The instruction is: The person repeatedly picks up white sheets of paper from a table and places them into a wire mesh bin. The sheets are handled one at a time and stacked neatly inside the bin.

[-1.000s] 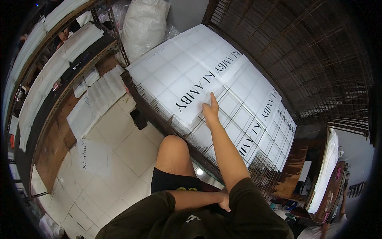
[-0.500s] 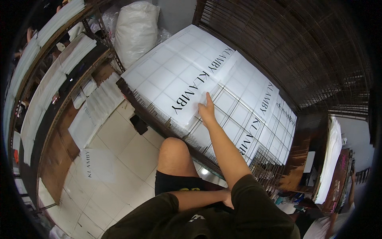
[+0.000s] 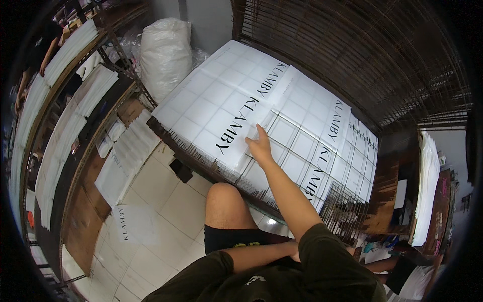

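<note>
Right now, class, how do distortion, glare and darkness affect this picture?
In the head view, the shelf edges bow strongly at left; in that head view, glare makes a bright spot on the floor below the frame; also in the head view, the mesh panel looks dark beside the bright white sheets.

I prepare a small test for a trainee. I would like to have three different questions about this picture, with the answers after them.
1. Which hand is stretched out over the printed white sheets on the wire rack: left or right?
2. True or false: the bulky white sack lies on top of the rack.
3. Fill in: a loose pale sheet with black ____ lies on the tiled floor.

Key:
1. Right hand.
2. False; it stands outside the rack, at the far left.
3. Lettering.
</note>
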A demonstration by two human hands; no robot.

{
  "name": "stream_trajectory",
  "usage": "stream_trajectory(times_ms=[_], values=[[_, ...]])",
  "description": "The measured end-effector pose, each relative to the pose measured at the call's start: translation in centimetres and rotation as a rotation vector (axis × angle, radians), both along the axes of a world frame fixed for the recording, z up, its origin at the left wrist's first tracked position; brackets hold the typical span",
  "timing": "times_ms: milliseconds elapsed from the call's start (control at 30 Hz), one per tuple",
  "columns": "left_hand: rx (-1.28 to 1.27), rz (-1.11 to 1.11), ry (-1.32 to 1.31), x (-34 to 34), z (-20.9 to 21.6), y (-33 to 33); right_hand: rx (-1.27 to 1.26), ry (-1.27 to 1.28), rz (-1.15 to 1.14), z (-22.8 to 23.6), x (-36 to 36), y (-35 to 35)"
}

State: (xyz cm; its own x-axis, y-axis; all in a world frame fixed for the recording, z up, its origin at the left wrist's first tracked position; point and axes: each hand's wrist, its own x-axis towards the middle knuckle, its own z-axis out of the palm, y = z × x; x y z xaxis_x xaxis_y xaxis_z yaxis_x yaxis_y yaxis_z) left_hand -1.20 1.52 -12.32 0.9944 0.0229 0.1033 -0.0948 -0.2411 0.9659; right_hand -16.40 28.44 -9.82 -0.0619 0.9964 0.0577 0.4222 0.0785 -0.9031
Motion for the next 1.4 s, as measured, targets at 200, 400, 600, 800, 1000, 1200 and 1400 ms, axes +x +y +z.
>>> stream_trajectory(times_ms=[200,400,600,800,1000,1200,1400], values=[[0.164,0.212,0.275,-2.4,3.5,-0.4,-0.022,0.159,0.097,6.9,6.5,-7.2],[0.075,0.292,0.003,-1.5,0.7,-1.5,0.029,0.101,-0.055,9.1,22.8,-13.1],[0.107,0.094,0.457,-2.1,3.2,0.4,0.464,0.067,-0.644,15.6,38.7,-20.8],[0.095,0.101,0.534,-1.9,1.0,0.0,0.793,-0.340,-1.266,23.4,50.5,-29.9],[0.110,0.167,0.632,-2.1,-0.2,-0.5,0.647,-0.514,-1.223,22.8,59.7,-35.0],[0.016,0.288,0.711,-2.9,0.2,-1.4,0.857,1.233,-1.016,26.6,71.3,-37.4],[-0.025,0.398,0.701,-2.3,2.9,-2.2,0.640,1.217,-1.102,25.3,79.0,-39.3]])
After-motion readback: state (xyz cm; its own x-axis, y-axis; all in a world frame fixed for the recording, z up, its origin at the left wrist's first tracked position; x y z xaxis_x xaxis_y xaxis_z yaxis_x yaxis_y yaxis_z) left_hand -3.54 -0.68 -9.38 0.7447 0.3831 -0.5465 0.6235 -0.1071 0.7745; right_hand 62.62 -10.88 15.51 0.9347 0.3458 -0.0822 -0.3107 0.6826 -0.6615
